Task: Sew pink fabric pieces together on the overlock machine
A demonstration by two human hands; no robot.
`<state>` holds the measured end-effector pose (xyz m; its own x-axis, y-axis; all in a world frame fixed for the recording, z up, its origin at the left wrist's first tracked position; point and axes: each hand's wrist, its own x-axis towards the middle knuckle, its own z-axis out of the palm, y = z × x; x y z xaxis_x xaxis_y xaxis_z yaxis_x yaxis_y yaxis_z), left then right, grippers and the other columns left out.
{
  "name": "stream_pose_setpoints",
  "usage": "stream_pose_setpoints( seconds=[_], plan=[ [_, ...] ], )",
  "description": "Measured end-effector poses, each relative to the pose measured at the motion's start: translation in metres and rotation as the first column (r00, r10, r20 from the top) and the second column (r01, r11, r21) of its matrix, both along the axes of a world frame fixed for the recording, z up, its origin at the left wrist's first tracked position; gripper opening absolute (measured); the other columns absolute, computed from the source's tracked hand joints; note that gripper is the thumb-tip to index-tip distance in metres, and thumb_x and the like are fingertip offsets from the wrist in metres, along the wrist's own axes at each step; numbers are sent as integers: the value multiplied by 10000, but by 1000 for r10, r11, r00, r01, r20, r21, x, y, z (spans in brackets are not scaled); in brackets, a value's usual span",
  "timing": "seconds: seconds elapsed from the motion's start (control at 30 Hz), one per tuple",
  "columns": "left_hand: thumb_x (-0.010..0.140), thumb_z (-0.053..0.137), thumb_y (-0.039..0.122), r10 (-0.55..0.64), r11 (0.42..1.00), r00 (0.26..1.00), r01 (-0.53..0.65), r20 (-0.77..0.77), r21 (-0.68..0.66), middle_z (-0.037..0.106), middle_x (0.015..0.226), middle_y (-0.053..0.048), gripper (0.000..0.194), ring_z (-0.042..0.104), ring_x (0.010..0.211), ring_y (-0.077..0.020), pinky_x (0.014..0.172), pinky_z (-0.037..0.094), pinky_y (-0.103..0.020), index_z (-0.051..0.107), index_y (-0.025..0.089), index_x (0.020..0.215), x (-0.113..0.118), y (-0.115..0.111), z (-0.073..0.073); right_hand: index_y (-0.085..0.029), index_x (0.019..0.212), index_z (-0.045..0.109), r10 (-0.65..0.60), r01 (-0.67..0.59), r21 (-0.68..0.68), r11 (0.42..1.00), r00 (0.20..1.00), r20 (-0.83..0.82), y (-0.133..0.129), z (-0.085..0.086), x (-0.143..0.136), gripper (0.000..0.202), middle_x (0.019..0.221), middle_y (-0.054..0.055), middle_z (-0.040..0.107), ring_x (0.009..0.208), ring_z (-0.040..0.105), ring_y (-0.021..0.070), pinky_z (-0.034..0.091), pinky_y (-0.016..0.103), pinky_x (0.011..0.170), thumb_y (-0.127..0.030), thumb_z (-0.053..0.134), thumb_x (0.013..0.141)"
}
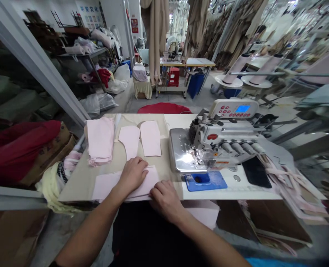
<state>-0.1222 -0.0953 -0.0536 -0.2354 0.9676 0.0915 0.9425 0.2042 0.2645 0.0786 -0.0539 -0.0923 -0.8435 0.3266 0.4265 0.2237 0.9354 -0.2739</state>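
Observation:
Pale pink fabric pieces (105, 184) lie flat at the table's front edge. My left hand (133, 173) rests on top of them, its fingers curled together over the cloth. At the right front corner of the same fabric, my right hand (165, 194) has its fingers bent at the edge; whether it pinches the cloth is hard to see. Behind my left hand lie two shaped pink pieces, one on the left (130, 139) and one on the right (150, 138). A stack of pink pieces (100, 140) sits at the back left.
An overlock sewing machine (225, 137) with a metal plate (181, 150) stands to the right, a blue plate (214, 180) before it. Pink strips (295, 185) lie at the far right. A metal post (42, 55) rises on the left. Cardboard boxes (275, 218) are below the table.

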Motion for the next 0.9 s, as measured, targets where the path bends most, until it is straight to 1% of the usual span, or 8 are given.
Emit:
stream_pose_setpoints(
  seconds=[0.27, 0.43, 0.6, 0.7, 0.77, 0.8, 0.83, 0.9],
  plan=[
    [888, 669, 359, 85, 993, 994, -90, -61, -74, 625, 1062, -87, 237, 553, 1019, -269, 908, 415, -397, 672, 219, 1079, 9, 12, 2, -176, 828, 610, 29, -31, -33, 999, 999, -33, 4, -6, 6, 174, 826, 45, 574, 813, 453, 198, 296, 354, 744, -240, 563, 983],
    [903, 637, 399, 126, 992, 989, -128, -75, -21, 635, 981, -109, 212, 568, 970, -296, 844, 423, -418, 673, 197, 958, 14, 18, -2, -179, 843, 629, 36, -36, -39, 999, 999, 2, 4, -3, 8, 180, 846, 51, 580, 830, 465, 201, 313, 355, 755, -218, 530, 989],
    [897, 622, 354, 178, 983, 977, -183, 116, 30, 658, 903, -139, 238, 596, 967, -306, 842, 435, -432, 644, 167, 751, 12, 27, -7, -189, 818, 645, 49, -50, -142, 989, 999, -9, 4, 2, 10, 189, 860, 62, 592, 848, 500, 214, 372, 367, 783, -256, 551, 968],
    [906, 595, 341, 91, 996, 970, -94, 224, 3, 665, 757, -66, 270, 624, 773, -210, 745, 469, -346, 593, 177, 692, 6, 25, 0, -174, 1019, 677, -64, 12, -327, 945, 987, -149, 7, 2, 8, 167, 1032, 116, 631, 979, 553, 250, 446, 392, 879, -288, 581, 944],
    [900, 603, 355, 2, 1000, 934, -8, 356, 15, 680, 745, -27, 262, 632, 704, -160, 687, 487, -288, 561, 184, 707, 1, 22, 8, -153, 1243, 621, -209, 64, -507, 860, 950, -233, 12, 3, 6, 360, 1182, 158, 636, 1072, 577, 270, 476, 412, 934, -285, 621, 908],
    [887, 626, 365, -50, 998, 884, 28, 465, 54, 694, 773, -22, 250, 644, 710, -149, 677, 497, -271, 550, 185, 730, 0, 20, 13, -155, 1314, 584, -268, 61, -620, 782, 931, -246, 15, 4, 5, 451, 1207, 158, 647, 1067, 600, 265, 495, 408, 929, -287, 648, 887],
    [868, 658, 370, -102, 993, 808, 48, 580, 109, 706, 810, -25, 244, 656, 733, -146, 678, 508, -262, 545, 185, 759, -1, 19, 19, -166, 1330, 578, -298, 26, -735, 677, 923, -242, 18, 6, 4, 492, 1186, 141, 673, 1023, 629, 251, 516, 392, 897, -296, 677, 866],
    [821, 732, 364, -188, 975, 626, 26, 757, 221, 710, 841, -35, 255, 664, 758, -145, 684, 521, -259, 557, 178, 812, 1, 22, 28, -175, 1198, 661, -292, -87, -908, 410, 930, -221, 24, 13, 7, 400, 1018, 78, 728, 852, 661, 207, 539, 330, 772, -327, 720, 833]
  ],
)
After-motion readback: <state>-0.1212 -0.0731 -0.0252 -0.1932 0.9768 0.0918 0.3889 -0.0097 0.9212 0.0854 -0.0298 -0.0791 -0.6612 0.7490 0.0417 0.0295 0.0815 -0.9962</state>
